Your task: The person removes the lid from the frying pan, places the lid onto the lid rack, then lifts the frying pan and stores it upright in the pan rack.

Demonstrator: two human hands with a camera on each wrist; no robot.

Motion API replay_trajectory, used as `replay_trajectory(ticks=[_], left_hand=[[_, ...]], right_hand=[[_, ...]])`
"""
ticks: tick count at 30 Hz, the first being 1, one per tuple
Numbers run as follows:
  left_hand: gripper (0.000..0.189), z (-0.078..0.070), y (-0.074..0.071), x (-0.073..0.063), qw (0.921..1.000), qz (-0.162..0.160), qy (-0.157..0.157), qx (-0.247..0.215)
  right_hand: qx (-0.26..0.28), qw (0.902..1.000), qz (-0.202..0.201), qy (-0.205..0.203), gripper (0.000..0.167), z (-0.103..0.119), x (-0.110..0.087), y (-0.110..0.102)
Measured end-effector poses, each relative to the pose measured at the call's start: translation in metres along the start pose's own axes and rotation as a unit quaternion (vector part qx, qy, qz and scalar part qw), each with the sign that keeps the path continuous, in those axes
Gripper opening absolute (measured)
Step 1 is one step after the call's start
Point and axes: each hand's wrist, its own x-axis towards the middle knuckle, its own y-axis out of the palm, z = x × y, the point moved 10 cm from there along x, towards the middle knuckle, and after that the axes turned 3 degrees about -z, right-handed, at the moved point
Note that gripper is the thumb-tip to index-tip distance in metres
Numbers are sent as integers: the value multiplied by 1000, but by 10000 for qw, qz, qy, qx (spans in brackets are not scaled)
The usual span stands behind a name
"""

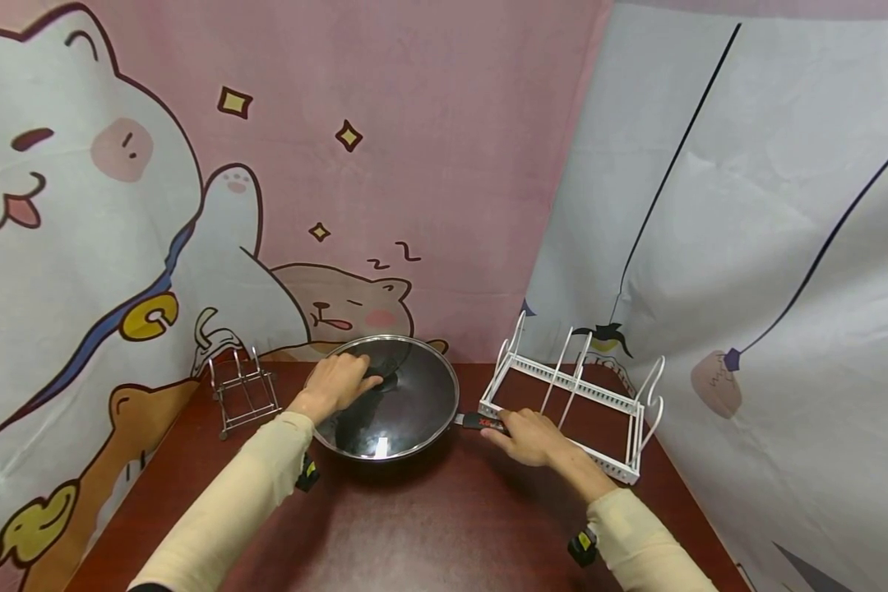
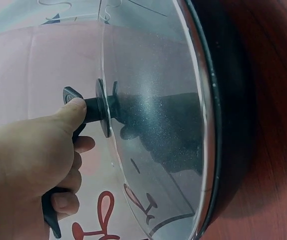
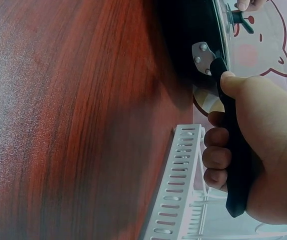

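A black frying pan (image 3: pixel 183 45) stands on the table with a glass lid (image 1: pixel 414 403) covering it. My left hand (image 1: pixel 335 385) grips the lid's black knob (image 2: pixel 91 110), its thumb on top and fingers curled beneath, as the left wrist view shows. The lid's metal rim (image 2: pixel 206 125) lies on the pan's edge. My right hand (image 1: pixel 529 437) holds the pan's long black handle (image 3: pixel 238 170), fingers wrapped round it. In the right wrist view the handle joins the pan at a riveted metal bracket (image 3: pixel 202 56).
A white rack (image 1: pixel 599 390) with upright wire dividers stands right of the pan, close to the handle and my right hand. At the far left is a small metal wire rack (image 1: pixel 244 395). Printed cloth (image 1: pixel 474 164) hangs behind the dark red table (image 1: pixel 385 534).
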Motion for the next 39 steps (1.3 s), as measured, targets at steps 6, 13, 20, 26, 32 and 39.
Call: replay_trajectory(ticks=[6,13,20,26,32,39], left_hand=[[38,0,-1,0,10000,-46,80,-27],[37,-1,-4,-1,9999,-100,81,-20],[36,-1,-3,-1,9998,-168,101,-33],[36,-1,-4,-2,9998,-187,82,-90],[36,0,-3,-3,9997,-217,95,-85],[35,-1,-2,-2,9996,-242,110,-134]], right_hand=[[5,10000,13,8,35,1,0,-1],[35,10000,6,61,35,-1,0,-1],[64,10000,26,64,34,-1,0,0],[66,9999,8,78,33,-2,0,1],[66,9999,22,121,33,-1,0,2],[52,9999,7,156,34,-1,-1,0]])
